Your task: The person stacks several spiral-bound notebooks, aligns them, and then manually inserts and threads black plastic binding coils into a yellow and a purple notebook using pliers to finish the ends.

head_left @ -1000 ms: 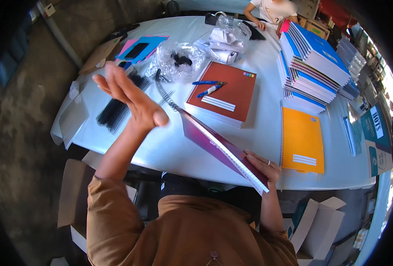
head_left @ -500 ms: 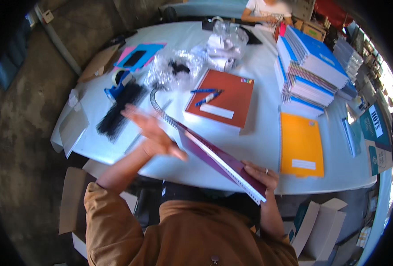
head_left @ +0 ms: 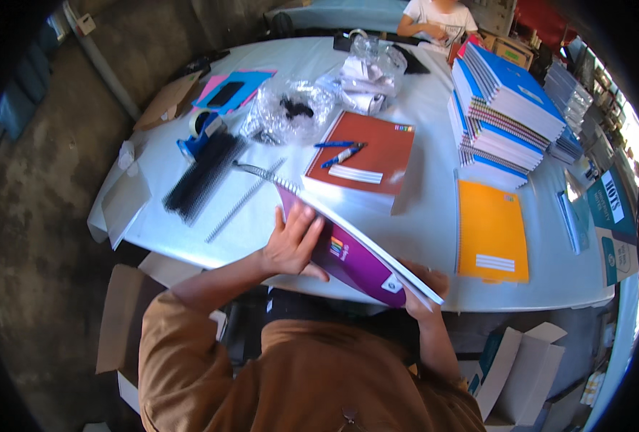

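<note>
I hold a purple-covered notebook (head_left: 355, 263) on edge, tilted, above the table's near side. A dark spiral binding coil (head_left: 258, 171) sticks out from the far left end of its spine, its free end curving left. My left hand (head_left: 292, 243) lies against the purple cover near that end, fingers spread and thumb apart. At the near right end my right hand (head_left: 422, 291) grips the notebook, its fingers partly hidden behind the pages. Just beyond is a brown-covered stack of pages (head_left: 384, 155) with blue pens (head_left: 342, 155) on top.
Black coils (head_left: 200, 176) lie in a bundle at left, with a single coil (head_left: 244, 201) beside it. A yellow notebook (head_left: 492, 230) and a tall pile of blue notebooks (head_left: 510, 108) stand right. Crumpled clear plastic (head_left: 287, 108) sits farther back. A person (head_left: 438, 25) is across the table.
My left hand has come down and right, from the air onto the purple cover. The notebook has turned so more of its cover shows, and the coil's free end has dropped lower.
</note>
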Available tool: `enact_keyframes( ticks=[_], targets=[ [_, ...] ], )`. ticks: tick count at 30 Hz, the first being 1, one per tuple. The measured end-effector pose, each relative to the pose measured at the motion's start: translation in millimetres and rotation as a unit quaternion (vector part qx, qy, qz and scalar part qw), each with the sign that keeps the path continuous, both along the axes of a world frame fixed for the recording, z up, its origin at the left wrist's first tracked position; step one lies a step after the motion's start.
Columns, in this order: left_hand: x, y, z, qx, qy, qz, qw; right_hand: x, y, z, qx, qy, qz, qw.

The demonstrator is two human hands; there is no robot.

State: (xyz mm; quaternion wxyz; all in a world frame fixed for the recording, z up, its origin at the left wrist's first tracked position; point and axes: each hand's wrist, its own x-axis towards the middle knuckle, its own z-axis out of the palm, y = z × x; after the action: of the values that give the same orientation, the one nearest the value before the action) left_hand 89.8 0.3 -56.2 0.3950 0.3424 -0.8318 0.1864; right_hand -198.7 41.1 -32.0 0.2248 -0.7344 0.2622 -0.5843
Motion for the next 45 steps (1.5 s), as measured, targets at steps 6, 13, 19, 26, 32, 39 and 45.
enact_keyframes(
  ticks=[6,13,19,26,32,39,45],
  targets=[
    [13.4,-22.7,126.5,-0.06,0.003,0.038,0.997,-2.3,8.2,7.1,0.199,-0.129,0.032,0.971],
    [5.1,-34.4,119.9,0.052,0.099,-0.013,0.994,-7.0,-4.6,8.8,0.225,-0.12,0.034,0.966],
    [5.3,-45.4,137.4,-0.308,0.124,0.038,0.942,-14.0,-4.9,19.6,0.089,0.045,0.026,0.995],
    [-4.2,16.5,10.2,-0.038,-0.102,-0.066,0.992,-12.1,2.4,7.1,0.006,-0.02,0.06,0.998],
    [-15.0,2.2,49.6,0.126,-0.076,0.114,0.983,-6.2,-3.7,11.6,-0.018,0.028,0.009,0.999],
    [-15.8,8.3,45.1,0.053,0.017,0.044,0.997,2.3,2.5,19.0,-0.04,0.072,0.055,0.995],
    [-13.0,-9.7,55.2,-0.166,0.029,-0.03,0.985,-7.6,0.9,10.8,0.008,0.01,0.057,0.998]
  ],
)
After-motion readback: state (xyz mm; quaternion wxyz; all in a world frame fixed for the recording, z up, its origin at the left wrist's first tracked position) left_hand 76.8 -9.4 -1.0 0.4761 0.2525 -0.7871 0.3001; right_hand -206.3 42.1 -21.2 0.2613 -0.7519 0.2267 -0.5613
